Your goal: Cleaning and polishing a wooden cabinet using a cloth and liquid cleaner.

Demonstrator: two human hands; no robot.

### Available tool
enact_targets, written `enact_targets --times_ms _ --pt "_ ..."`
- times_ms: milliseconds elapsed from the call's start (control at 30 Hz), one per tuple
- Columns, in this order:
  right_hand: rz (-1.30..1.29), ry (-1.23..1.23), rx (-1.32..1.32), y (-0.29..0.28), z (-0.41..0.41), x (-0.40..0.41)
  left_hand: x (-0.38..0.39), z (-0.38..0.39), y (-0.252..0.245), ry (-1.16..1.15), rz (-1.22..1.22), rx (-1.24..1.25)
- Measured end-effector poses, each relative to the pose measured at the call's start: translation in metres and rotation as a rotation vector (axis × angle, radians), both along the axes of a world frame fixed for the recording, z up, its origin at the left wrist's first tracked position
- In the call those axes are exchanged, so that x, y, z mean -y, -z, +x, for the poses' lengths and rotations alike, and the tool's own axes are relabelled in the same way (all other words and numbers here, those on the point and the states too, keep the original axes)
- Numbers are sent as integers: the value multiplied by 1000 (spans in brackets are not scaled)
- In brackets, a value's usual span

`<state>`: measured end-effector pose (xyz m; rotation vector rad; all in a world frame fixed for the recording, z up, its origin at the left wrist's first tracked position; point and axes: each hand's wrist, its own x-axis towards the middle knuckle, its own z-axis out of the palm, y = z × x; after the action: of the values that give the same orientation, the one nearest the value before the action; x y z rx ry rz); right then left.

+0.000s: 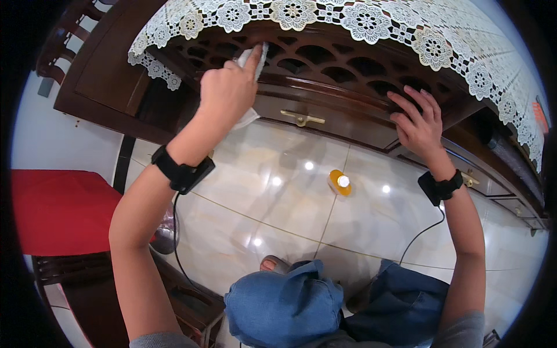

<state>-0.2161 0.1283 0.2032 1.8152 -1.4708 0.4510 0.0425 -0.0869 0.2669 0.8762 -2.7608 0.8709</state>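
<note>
My left hand (230,89) has a white cloth (246,119) in its grip, perhaps a wipe. The index finger presses part of it against the dark wooden lattice panel (317,61) of a cabinet, left of the panel's middle. My right hand (418,119) holds nothing; its fingers are spread at the lower right of the same panel, and the fingertips seem to touch the wood. Fan-shaped openings pierce the panel. Beneath it is a wooden drawer front (343,128) with a brass handle (302,118).
A white lace tablecloth (365,21) hangs over the cabinet's top edge. On the tiled floor (261,204) stands a bottle with a white cap and yellow-orange top (340,182). A red cushion (65,209) lies on dark wooden furniture at left. Black cables (175,235) run from both wrist straps.
</note>
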Motion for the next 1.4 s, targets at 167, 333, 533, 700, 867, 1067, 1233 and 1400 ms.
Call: enact_targets --times_ms 167,333,533,700,867,1067,1233,1400 --pt "6 -16 0 3 1 1 -21 -8 16 -51 292 -233" --pt "89 -208 116 -5 -6 -7 -41 18 66 80 620 -292" --pt "-99 -163 51 -27 -5 -32 -47 11 66 184 501 -505" --pt "-303 66 -29 -34 -34 -46 -31 -26 48 -24 362 -420" --pt "-337 121 -41 -27 -56 -40 -32 -36 37 -99 456 -301" --pt "-443 90 -63 -15 -57 -24 -14 -31 58 227 1174 -858" --pt "-425 122 -64 -20 -58 -27 -19 -35 58 406 1816 -957" --pt "-431 102 -79 -19 -57 -25 -36 -29 32 11 670 -240"
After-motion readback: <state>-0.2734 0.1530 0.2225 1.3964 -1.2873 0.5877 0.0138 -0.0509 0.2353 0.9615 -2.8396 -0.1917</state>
